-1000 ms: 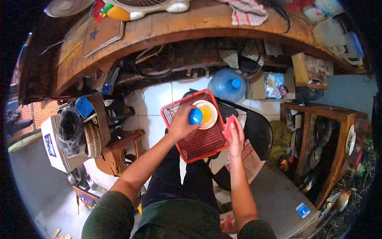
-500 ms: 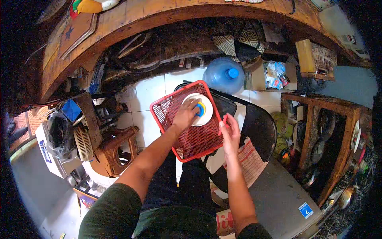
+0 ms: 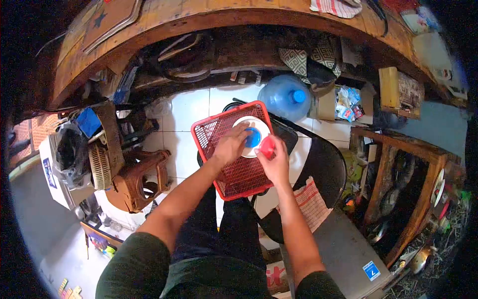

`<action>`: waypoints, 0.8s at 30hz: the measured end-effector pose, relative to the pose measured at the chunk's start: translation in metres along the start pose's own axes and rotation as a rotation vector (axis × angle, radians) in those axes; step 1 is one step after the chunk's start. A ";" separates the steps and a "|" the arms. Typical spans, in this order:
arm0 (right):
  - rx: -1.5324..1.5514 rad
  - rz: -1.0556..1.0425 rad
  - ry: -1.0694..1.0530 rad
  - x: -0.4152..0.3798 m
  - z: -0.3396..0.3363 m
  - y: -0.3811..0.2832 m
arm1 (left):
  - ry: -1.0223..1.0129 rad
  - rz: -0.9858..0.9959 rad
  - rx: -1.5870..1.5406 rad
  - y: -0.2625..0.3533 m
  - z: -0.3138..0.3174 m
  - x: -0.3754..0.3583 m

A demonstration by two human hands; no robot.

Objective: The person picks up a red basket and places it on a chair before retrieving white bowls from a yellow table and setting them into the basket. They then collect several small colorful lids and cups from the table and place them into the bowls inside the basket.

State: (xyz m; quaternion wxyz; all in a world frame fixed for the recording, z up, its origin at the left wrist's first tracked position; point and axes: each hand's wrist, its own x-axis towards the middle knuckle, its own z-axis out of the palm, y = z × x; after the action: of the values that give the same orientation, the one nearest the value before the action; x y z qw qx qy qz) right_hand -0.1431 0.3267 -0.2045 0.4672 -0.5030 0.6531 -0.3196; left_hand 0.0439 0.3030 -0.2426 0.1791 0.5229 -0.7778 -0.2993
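Note:
A red mesh basket [image 3: 240,177] rests on my lap over a black chair. Inside it at the far end lies a white plate [image 3: 259,123] with a blue round piece [image 3: 253,137] on it. My left hand [image 3: 230,145] presses its fingers on that blue piece. My right hand [image 3: 274,160] grips a small red piece [image 3: 268,146] and holds it at the plate's near right edge, beside the blue one.
A blue water jug [image 3: 286,97] stands on the tiled floor beyond the basket. A wooden stool [image 3: 139,179] and a small fan [image 3: 99,167] sit to the left. A wooden rack [image 3: 398,179] stands to the right, a curved wooden table [image 3: 214,20] ahead.
My right hand has swung left from outside the basket rim to the plate, carrying the red piece. My left hand lowered the blue piece onto the plate and stays on it.

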 end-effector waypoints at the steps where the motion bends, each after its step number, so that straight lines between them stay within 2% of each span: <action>1: -0.183 -0.110 -0.045 0.004 0.005 -0.001 | 0.041 0.009 -0.020 0.003 -0.012 -0.006; 2: -0.363 -0.221 -0.088 0.007 0.010 -0.002 | 0.043 0.004 -0.012 0.006 -0.023 -0.015; 4: -0.347 -0.205 -0.123 0.014 0.022 0.000 | 0.089 -0.102 -0.078 0.011 -0.040 -0.043; 6: -0.534 -0.334 -0.206 0.022 0.033 0.012 | 0.070 -0.132 -0.077 0.009 -0.052 -0.073; 11: -0.712 -0.434 -0.307 0.036 0.050 0.040 | 0.003 -0.235 -0.099 0.021 -0.076 -0.135; 15: -0.816 -0.514 -0.335 0.040 0.054 0.042 | 0.023 -0.313 -0.199 0.037 -0.086 -0.153; 18: -0.928 -0.563 -0.457 0.042 0.058 0.051 | 0.013 -0.302 -0.257 0.053 -0.099 -0.156; 21: -0.936 -0.538 -0.501 0.046 0.055 0.048 | 0.033 -0.313 -0.313 0.066 -0.117 -0.155; 24: -0.812 -0.525 -0.501 0.036 0.038 0.004 | 0.079 -0.280 -0.332 0.079 -0.146 -0.153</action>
State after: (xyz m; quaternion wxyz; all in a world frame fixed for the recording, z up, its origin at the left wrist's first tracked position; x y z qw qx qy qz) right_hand -0.1116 0.2952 -0.2322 0.2810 -0.8501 0.4451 -0.0178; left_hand 0.1346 0.4248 -0.0753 0.2498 0.6007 -0.6300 -0.4242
